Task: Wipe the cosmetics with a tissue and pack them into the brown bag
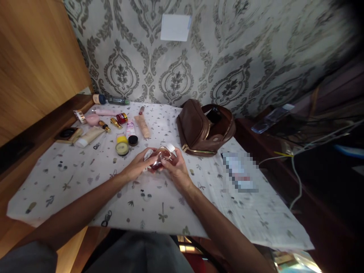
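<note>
Above the middle of the patterned white cloth (159, 193), my left hand (140, 163) and my right hand (178, 168) both grip a small clear bottle (162, 156) with reddish contents and a white end on the right. My fingers wrap round it from either side and hide part of it. Beyond my left hand stand a yellow-and-clear jar (122, 147) and a black-capped pink-and-white tube (131, 131). A brown leather bag (193, 129) sits open behind my right hand.
Left on the cloth lie a beige tube (90, 136), a gold-edged compact (68, 134), a red jar (122, 118), a peach tube (142, 126) and several other cosmetics. A blurred-out flat object (240, 172) lies right. Beyond the right edge are a plastic bottle (271, 118) and cables.
</note>
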A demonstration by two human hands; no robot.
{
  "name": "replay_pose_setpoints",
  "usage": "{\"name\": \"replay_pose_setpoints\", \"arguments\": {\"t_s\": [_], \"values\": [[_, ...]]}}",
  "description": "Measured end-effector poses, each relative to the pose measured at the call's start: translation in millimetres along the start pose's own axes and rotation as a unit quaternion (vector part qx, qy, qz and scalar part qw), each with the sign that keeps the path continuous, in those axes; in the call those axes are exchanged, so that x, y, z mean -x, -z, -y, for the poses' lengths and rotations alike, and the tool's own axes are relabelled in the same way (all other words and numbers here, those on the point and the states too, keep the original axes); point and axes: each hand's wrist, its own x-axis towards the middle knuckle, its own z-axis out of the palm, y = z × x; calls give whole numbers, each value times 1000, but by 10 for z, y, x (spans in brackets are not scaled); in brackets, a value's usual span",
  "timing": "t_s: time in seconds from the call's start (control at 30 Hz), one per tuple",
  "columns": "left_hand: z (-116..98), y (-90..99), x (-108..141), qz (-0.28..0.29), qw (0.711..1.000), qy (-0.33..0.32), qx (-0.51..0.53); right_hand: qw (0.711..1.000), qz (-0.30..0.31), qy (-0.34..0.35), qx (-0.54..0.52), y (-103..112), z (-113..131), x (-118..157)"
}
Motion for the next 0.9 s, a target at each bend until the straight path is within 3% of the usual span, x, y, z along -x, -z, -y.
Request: {"name": "replay_pose_setpoints", "arguments": {"t_s": [0.23,0.4,0.57,0.73,0.9], "values": [[-38,-1,0,13,1000,3,24,998,-7,48,48,90,44,-42],[-12,44,-45,-70,997,5,44,995,-37,55,75,193,78,-98],[-4,80,-85,-179,983,-7,32,993,2,51,108,145,60,-70],[-17,73,-67,-205,979,-14,-1,981,11,85,175,94,32,-14],[26,63,-55,-234,972,-9,36,937,2,154,313,122,-27,55]]}}
